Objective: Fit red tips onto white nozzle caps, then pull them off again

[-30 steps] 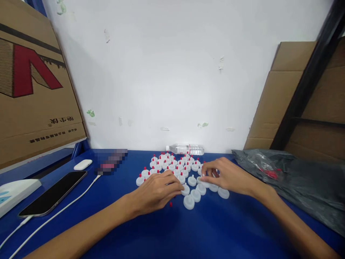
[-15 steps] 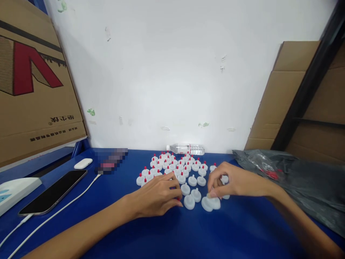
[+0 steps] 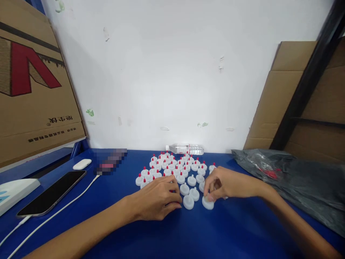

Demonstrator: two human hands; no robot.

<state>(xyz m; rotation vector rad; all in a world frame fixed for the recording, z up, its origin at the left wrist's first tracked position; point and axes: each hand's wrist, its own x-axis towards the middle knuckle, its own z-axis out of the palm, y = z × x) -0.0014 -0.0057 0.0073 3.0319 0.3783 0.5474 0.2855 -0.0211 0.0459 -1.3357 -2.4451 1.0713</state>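
Observation:
My right hand [image 3: 219,182] has thumb and fingertips pinched on the spout of a whitish round nozzle lid [image 3: 207,203], which is at the table surface. My left hand [image 3: 160,197] is curled with its palm down, left of the bare-spouted lids. Bits of red show between its fingers, apparently small red tip caps [image 3: 172,190], mostly hidden. Close by are several lids without red tips, among them one lid [image 3: 188,202] between my hands. Behind my hands stands a cluster of similar lids [image 3: 165,164] with red tips on their spouts.
A clear bottle [image 3: 185,149] lies against the white wall. On the left are a phone [image 3: 52,192], a white case [image 3: 82,164], a charging cable [image 3: 64,205] and a large carton [image 3: 35,111]. A grey plastic bag [image 3: 293,180] covers the table's right side.
Two overlapping lids showed under my right hand; now one shows there, at its fingertips, and another lid is visible behind the hand. My left hand has barely moved.

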